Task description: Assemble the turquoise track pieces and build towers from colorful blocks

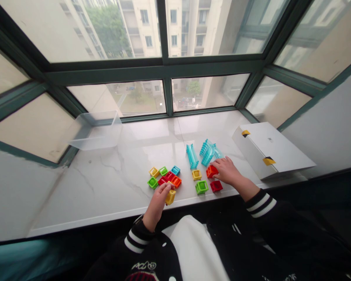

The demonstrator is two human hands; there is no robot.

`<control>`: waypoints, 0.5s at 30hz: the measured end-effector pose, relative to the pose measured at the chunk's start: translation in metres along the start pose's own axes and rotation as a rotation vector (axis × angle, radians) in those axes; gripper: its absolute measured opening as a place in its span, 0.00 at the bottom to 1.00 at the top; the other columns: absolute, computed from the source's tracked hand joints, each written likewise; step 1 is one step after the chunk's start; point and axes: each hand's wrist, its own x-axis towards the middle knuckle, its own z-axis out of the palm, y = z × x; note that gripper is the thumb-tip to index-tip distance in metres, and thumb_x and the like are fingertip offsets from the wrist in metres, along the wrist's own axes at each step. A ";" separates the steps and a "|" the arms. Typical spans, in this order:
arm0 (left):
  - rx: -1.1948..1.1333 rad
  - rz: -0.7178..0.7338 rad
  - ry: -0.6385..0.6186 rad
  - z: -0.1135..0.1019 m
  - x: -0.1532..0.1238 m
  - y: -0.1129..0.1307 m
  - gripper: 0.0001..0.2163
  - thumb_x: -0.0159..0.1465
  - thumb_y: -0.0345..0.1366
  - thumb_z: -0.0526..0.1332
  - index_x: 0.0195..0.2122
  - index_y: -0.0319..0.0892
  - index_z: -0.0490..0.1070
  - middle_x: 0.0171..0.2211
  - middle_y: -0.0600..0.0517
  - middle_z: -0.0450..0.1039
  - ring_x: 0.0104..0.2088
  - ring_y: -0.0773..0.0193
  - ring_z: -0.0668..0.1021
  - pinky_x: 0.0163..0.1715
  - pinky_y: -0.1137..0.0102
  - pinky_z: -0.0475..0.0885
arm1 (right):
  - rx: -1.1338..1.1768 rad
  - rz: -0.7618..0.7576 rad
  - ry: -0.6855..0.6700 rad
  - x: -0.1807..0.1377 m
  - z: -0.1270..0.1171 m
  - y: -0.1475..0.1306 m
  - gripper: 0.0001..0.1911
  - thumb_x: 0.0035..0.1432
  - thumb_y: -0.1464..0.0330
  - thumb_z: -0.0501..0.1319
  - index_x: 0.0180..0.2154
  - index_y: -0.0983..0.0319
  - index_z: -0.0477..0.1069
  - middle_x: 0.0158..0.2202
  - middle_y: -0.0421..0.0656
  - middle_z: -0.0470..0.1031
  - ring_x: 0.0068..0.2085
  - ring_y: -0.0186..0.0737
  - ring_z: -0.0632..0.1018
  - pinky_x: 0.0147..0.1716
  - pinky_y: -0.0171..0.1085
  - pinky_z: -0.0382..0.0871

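Observation:
My left hand is closed on a yellow block near the sill's front edge. Just beyond it lies a cluster of hollow plastic blocks, among them a green block, a blue block and an orange block. My right hand has its fingers round an orange-red block. Close by stand a dark red block, a larger green block and another yellow block. Behind them lie a straight clear-blue track piece and a curved one.
The blocks are on a white marble-look window sill. At the back left stands a clear plastic bin. A white box with yellow-and-black tabs is at the right. Green window frames edge the sill.

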 end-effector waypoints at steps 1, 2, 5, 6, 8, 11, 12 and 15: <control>0.001 0.001 -0.003 0.000 0.000 0.000 0.19 0.64 0.55 0.64 0.41 0.43 0.78 0.36 0.49 0.77 0.32 0.62 0.76 0.27 0.72 0.65 | -0.010 -0.010 -0.007 0.001 -0.001 -0.003 0.26 0.58 0.64 0.71 0.58 0.57 0.75 0.56 0.51 0.80 0.57 0.58 0.76 0.64 0.56 0.58; 0.000 0.001 -0.004 0.000 0.000 -0.001 0.19 0.64 0.55 0.64 0.41 0.43 0.78 0.36 0.49 0.78 0.32 0.62 0.76 0.27 0.72 0.66 | -0.021 -0.017 -0.014 0.002 -0.001 -0.007 0.25 0.58 0.64 0.71 0.57 0.57 0.75 0.54 0.51 0.80 0.56 0.57 0.76 0.61 0.53 0.61; -0.007 -0.003 0.003 0.000 0.002 -0.003 0.19 0.63 0.55 0.65 0.40 0.43 0.78 0.37 0.49 0.78 0.32 0.62 0.77 0.28 0.72 0.66 | -0.054 -0.022 -0.037 0.006 0.000 -0.018 0.23 0.58 0.65 0.70 0.55 0.58 0.75 0.52 0.52 0.81 0.55 0.57 0.77 0.55 0.49 0.63; -0.009 -0.004 0.003 0.000 0.002 -0.003 0.19 0.63 0.55 0.65 0.40 0.43 0.78 0.38 0.49 0.78 0.32 0.62 0.77 0.28 0.72 0.67 | -0.062 -0.022 -0.046 0.007 0.001 -0.021 0.22 0.58 0.65 0.70 0.54 0.59 0.75 0.52 0.52 0.81 0.54 0.57 0.77 0.55 0.49 0.63; -0.009 -0.006 -0.005 -0.001 0.003 -0.004 0.20 0.63 0.55 0.65 0.41 0.43 0.78 0.38 0.49 0.78 0.32 0.62 0.76 0.28 0.71 0.67 | -0.080 -0.025 -0.072 0.009 0.004 -0.025 0.21 0.58 0.66 0.70 0.54 0.60 0.75 0.52 0.53 0.81 0.54 0.58 0.77 0.53 0.48 0.63; 0.004 -0.005 -0.009 -0.001 0.002 -0.002 0.20 0.63 0.55 0.65 0.41 0.43 0.78 0.38 0.49 0.78 0.32 0.62 0.76 0.29 0.71 0.67 | -0.107 -0.043 -0.100 0.012 0.008 -0.027 0.21 0.57 0.67 0.70 0.53 0.60 0.74 0.52 0.53 0.81 0.53 0.58 0.77 0.52 0.49 0.62; 0.007 -0.001 -0.006 -0.001 0.001 -0.002 0.20 0.63 0.55 0.65 0.41 0.43 0.78 0.38 0.49 0.78 0.33 0.61 0.76 0.29 0.71 0.67 | -0.114 -0.053 -0.103 0.012 0.009 -0.027 0.20 0.57 0.67 0.70 0.52 0.60 0.75 0.52 0.53 0.81 0.52 0.58 0.77 0.52 0.49 0.62; 0.013 0.008 0.004 0.000 -0.001 0.001 0.19 0.62 0.55 0.65 0.40 0.43 0.79 0.39 0.48 0.79 0.35 0.60 0.77 0.31 0.70 0.68 | -0.117 -0.084 -0.107 0.014 0.012 -0.027 0.16 0.58 0.69 0.69 0.48 0.60 0.75 0.50 0.52 0.82 0.52 0.58 0.77 0.51 0.49 0.61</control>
